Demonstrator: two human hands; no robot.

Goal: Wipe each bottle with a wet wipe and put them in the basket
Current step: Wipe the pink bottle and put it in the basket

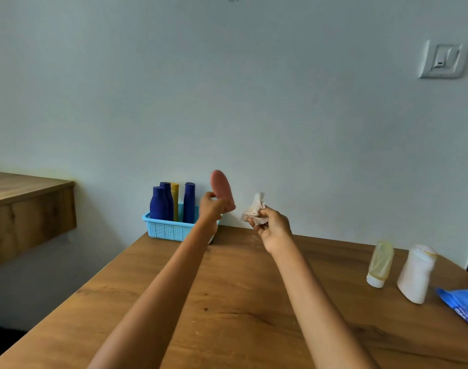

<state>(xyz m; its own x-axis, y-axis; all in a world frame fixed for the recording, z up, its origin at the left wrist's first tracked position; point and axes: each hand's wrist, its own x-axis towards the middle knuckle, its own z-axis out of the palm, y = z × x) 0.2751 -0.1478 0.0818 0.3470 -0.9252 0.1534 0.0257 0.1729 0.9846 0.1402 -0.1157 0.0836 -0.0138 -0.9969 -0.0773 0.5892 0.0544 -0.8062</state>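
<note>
My left hand point(211, 206) grips a pink bottle point(221, 188) by its lower end and holds it up in the air, just right of the light blue basket point(166, 229). Three dark blue bottles point(159, 203) and a yellow one point(175, 198) stand upright in that basket at the table's far edge. My right hand point(273, 229) pinches a crumpled white wet wipe point(256, 209), a short gap to the right of the pink bottle. On the table at the right stand a clear yellowish bottle point(380, 263) on its cap and a white bottle point(416, 272).
A blue wet-wipe pack point(461, 304) lies at the table's right edge. The wooden table point(227, 302) meets a pale wall at the back. A wooden shelf point(27, 209) juts out on the left. A wall switch point(443, 59) sits high on the right.
</note>
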